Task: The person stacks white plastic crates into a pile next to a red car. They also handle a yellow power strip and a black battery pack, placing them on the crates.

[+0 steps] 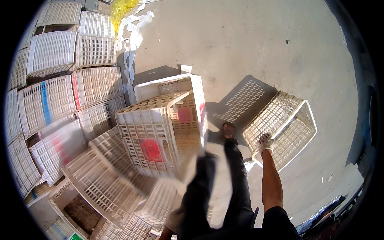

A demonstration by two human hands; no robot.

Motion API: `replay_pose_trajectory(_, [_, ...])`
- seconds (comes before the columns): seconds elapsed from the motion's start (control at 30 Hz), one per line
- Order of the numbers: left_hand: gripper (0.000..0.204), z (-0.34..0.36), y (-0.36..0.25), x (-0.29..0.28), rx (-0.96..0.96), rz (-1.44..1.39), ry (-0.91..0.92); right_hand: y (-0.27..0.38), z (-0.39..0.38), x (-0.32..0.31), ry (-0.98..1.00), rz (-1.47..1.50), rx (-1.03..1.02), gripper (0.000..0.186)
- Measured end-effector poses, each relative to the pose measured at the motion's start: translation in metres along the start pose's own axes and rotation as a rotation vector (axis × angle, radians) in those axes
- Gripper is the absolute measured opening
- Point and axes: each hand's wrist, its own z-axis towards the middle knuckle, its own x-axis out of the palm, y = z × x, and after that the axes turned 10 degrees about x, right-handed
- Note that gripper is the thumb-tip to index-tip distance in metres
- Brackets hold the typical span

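Note:
My right hand (pixel 265 143), in a pale glove, grips the slatted side of a white plastic crate (pixel 280 118) lying tipped on the ground at right. My left hand (pixel 175 219), also gloved, is low beside my dark-trousered leg; its fingers are smeared and partly hidden. In front of my legs, white crates with red patches (pixel 142 130) sit at angles, one inside or against another. Below them, tilted, blurred crates (pixel 98 180) and an open crate with a dirty brown bottom (pixel 80 210) lie near my left hand.
Stacked white crates (pixel 52 50), some with blue or red stripes, fill the left side. Yellow plastic (pixel 119 12) and loose white strips (pixel 134 32) lie at the upper middle. Grey concrete ground (pixel 256 44) stretches across the right, with shadows cast by the crates and a dark edge at the far right.

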Motion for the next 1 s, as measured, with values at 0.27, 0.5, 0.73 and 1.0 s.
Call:
replay_pose_trajectory(0.27, [0.031,0.018,-0.094,-0.007,0.433,0.002,-0.125,0.198,-0.307,-0.117,0.634,0.242,-0.103,0.053])
replay_pose_trajectory(0.5, [0.058,0.034,-0.185,-0.072,0.643,-1.025,-0.108,0.194,-0.528,-0.111,0.813,0.158,-0.064,0.077])
replay_pose_trajectory(0.73, [0.064,-0.101,-0.118,-0.206,0.971,-1.495,-0.275,0.166,-0.647,-0.077,1.281,0.034,0.028,0.083])
replay_pose_trajectory(1.0, [0.06,-0.133,-0.033,-0.239,1.18,-1.348,-0.609,0.047,-0.54,0.07,0.983,-0.607,-0.55,0.057])
